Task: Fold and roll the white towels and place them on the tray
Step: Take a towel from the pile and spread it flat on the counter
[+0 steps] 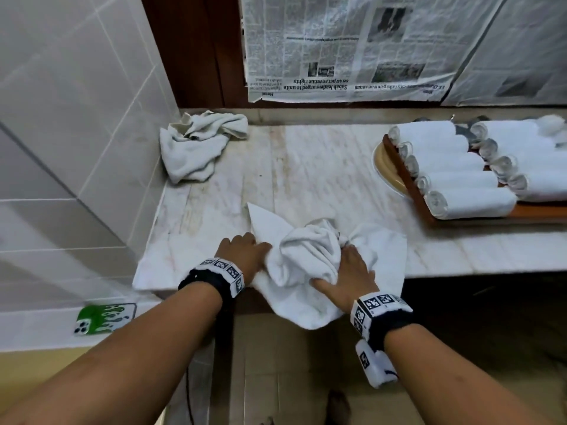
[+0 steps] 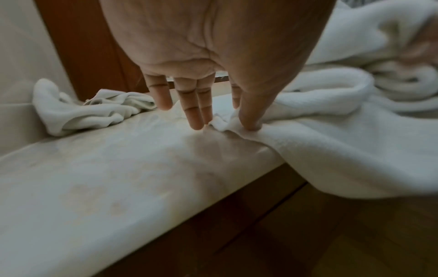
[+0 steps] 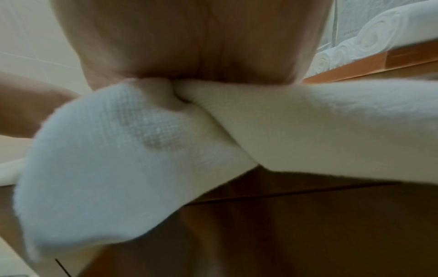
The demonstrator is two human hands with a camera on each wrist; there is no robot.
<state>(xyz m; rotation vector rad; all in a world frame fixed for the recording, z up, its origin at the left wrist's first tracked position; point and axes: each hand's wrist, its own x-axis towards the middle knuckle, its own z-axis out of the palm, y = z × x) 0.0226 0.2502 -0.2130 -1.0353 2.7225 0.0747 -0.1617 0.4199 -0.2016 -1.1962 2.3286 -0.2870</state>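
Note:
A crumpled white towel (image 1: 306, 256) (image 2: 331, 146) (image 3: 308, 121) lies at the front edge of the marble counter (image 1: 306, 167), with part of it hanging over. My left hand (image 1: 245, 253) (image 2: 225, 120) is at its left side. The fingers point down, and the thumb and index finger pinch the towel's edge. My right hand (image 1: 349, 268) (image 3: 189, 46) lies on the towel's right side and grips a bunch of cloth, which hides its fingertips. On the right, a wooden tray (image 1: 540, 211) (image 3: 379, 61) holds several rolled white towels (image 1: 445, 167).
Another crumpled white towel (image 1: 196, 145) (image 2: 90, 112) lies in the back left corner against the tiled wall. A beige plate (image 1: 386, 167) sticks out from under the tray. A phone in a green case (image 1: 104, 317) rests on the lower ledge to the left. Newspaper covers the window behind.

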